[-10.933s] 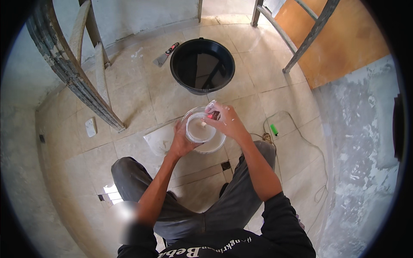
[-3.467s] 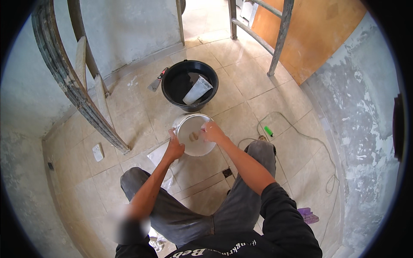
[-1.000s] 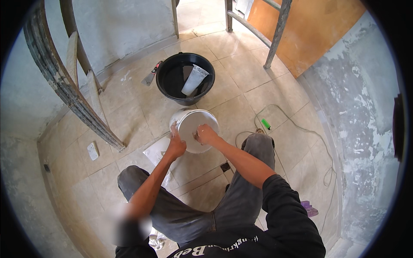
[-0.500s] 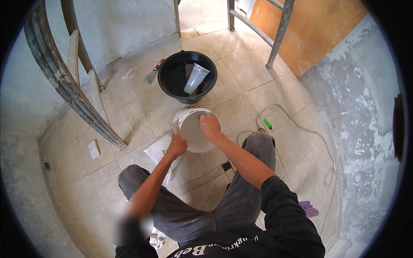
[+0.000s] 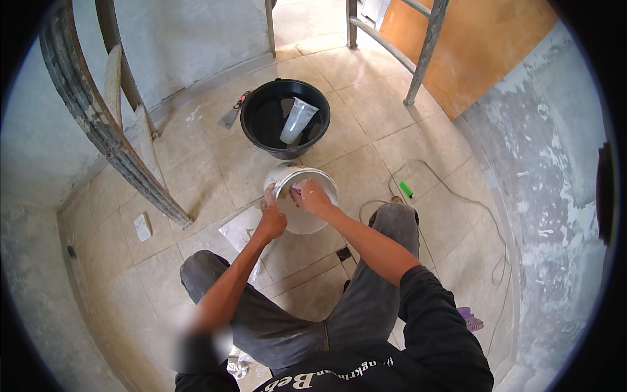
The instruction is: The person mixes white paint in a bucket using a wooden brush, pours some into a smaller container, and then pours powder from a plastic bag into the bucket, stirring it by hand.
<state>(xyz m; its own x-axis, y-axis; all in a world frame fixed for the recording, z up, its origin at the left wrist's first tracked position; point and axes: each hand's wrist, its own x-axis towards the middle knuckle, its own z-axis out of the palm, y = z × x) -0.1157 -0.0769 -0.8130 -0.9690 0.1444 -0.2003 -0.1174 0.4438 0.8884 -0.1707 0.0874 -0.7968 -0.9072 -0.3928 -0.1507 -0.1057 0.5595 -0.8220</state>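
Observation:
A white bucket (image 5: 303, 230) stands tilted toward me on the floor between my knees, pale residue coating its inside. My left hand (image 5: 272, 221) is closed on the left rim, thumb up along the edge. Inside the opening, my right hand (image 5: 312, 197) is closed around a tool with a small red part showing by the fingers; its far end is hidden in the bucket. Whitish smears cover the right knuckles. Just beyond the bucket sits a black tub (image 5: 261, 134) of dark water, with a clear plastic cup (image 5: 299, 122) lying in it.
Left of the tub lies a putty knife (image 5: 233, 112). A wooden ladder (image 5: 108, 124) rises at the left, another ladder frame (image 5: 421, 62) at the back right. A cable (image 5: 457, 193) runs along the right near a green object (image 5: 406, 189). A white plastic sheet (image 5: 240, 228) lies by my left knee.
My right hand has shifted slightly left inside the bucket, and the red part by its fingers now shows. The bucket has turned a little, while my left hand stays on its rim.

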